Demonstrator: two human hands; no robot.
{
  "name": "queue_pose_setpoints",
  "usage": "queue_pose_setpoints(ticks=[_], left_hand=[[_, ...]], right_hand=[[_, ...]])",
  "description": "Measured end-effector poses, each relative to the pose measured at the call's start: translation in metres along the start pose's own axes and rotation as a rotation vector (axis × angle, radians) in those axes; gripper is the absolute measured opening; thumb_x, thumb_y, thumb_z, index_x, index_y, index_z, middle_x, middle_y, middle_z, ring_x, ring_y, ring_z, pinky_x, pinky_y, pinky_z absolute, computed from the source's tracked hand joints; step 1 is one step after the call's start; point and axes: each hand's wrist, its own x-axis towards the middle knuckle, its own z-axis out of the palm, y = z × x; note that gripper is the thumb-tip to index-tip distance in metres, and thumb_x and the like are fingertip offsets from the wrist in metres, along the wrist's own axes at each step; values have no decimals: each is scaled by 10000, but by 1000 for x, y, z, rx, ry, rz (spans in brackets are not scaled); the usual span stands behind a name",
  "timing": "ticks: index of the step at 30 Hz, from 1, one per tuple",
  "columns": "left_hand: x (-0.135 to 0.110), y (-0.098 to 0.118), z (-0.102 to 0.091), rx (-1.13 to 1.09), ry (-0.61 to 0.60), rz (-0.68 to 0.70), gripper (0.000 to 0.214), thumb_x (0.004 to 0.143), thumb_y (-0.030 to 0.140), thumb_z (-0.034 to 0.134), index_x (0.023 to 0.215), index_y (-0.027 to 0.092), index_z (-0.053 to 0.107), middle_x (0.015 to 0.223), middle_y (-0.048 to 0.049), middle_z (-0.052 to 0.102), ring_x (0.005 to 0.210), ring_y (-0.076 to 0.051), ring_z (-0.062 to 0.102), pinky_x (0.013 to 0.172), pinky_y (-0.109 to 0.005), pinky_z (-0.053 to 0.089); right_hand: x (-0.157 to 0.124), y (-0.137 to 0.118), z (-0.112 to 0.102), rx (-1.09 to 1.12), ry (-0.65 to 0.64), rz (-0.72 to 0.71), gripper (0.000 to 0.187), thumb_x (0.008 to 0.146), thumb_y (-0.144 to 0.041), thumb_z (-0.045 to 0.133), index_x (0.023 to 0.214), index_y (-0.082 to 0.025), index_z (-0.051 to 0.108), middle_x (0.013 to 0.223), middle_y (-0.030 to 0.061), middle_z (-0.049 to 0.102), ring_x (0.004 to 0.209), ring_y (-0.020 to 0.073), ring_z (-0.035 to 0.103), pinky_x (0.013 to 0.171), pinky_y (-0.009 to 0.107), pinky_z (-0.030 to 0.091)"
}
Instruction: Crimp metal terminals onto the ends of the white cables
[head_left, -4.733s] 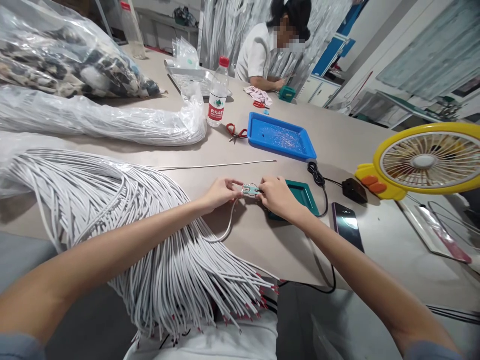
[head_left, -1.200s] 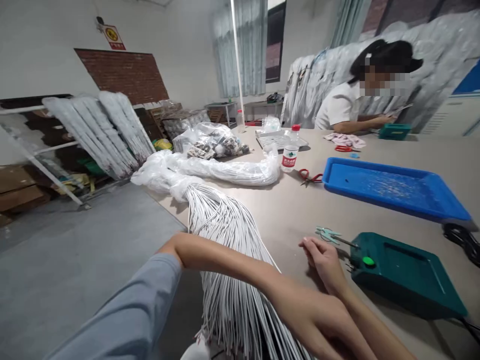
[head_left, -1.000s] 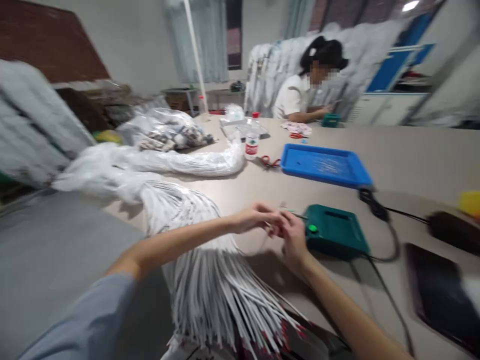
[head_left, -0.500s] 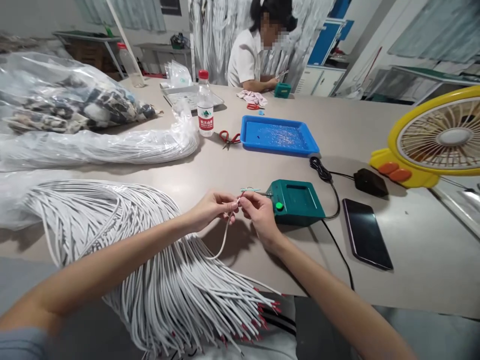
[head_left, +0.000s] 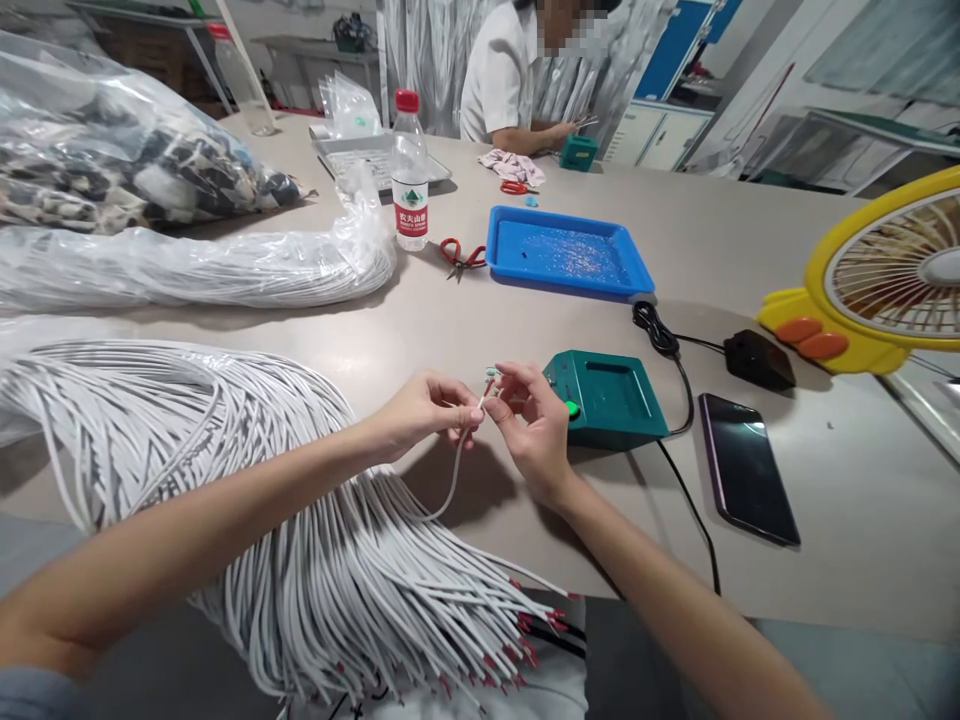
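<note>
My left hand [head_left: 442, 408] pinches a thin white cable [head_left: 455, 475] close to its end. A reddish tip sticks up past my fingertips, and the cable curves down to the bundle. My right hand [head_left: 531, 420] is beside that tip, thumb and index finger apart; whether the thumb touches the cable is hard to see. Just behind the fingers stands a green box-shaped device [head_left: 615, 395] with a bright green knob; its light-teal front piece is partly hidden by my right hand. Under my left forearm spreads a big bundle of white cables [head_left: 360, 570] with red ends, hanging over the table edge.
Beyond my hands are a blue tray [head_left: 570, 250] with small scraps, red-handled snips [head_left: 461, 257] and a water bottle [head_left: 410, 175]. At right lie a phone [head_left: 750, 470], a black adapter [head_left: 759, 358] and a yellow fan [head_left: 892, 275]. Bagged cables [head_left: 195, 268] lie left. A co-worker [head_left: 502, 80] sits opposite.
My right hand's fingers have parted from the cable end they were pinching and shifted slightly right. My left hand keeps its pinch. The camera view has tilted down a little.
</note>
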Motion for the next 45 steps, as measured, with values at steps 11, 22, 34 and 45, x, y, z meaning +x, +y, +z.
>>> queue_pose_setpoints(ticks=[11, 22, 34, 45], left_hand=[[1, 4, -1, 35, 47, -17, 293, 625, 326, 783, 628, 97, 602, 512, -3, 588, 476, -73, 533, 473, -185, 400], [2, 4, 0, 171, 144, 20, 207, 664, 211, 725, 599, 107, 559, 505, 25, 545, 485, -62, 513, 490, -181, 355], [-1, 3, 0, 165, 101, 24, 282, 660, 301, 753, 603, 107, 557, 509, 20, 545, 488, -78, 532, 489, -194, 376], [1, 5, 0, 182, 151, 16, 279, 657, 306, 755, 613, 105, 566, 508, 13, 556, 484, -76, 528, 487, -193, 383]], right_hand=[[8, -14, 2, 287, -144, 288, 175, 795, -242, 644, 640, -163, 626, 668, -5, 571, 619, 94, 512, 641, 255, 442], [5, -2, 0, 32, 1, 221, 200, 770, -263, 674, 958, -200, 645, 840, 24, 627, 727, 129, 584, 622, 261, 479], [5, -2, -2, -253, 28, -162, 154, 808, -173, 630, 945, -232, 668, 846, 10, 574, 630, 86, 499, 518, 240, 427], [3, -8, 0, -99, 40, 53, 114, 842, -266, 576, 762, -189, 602, 799, 25, 549, 717, 124, 525, 555, 246, 427]])
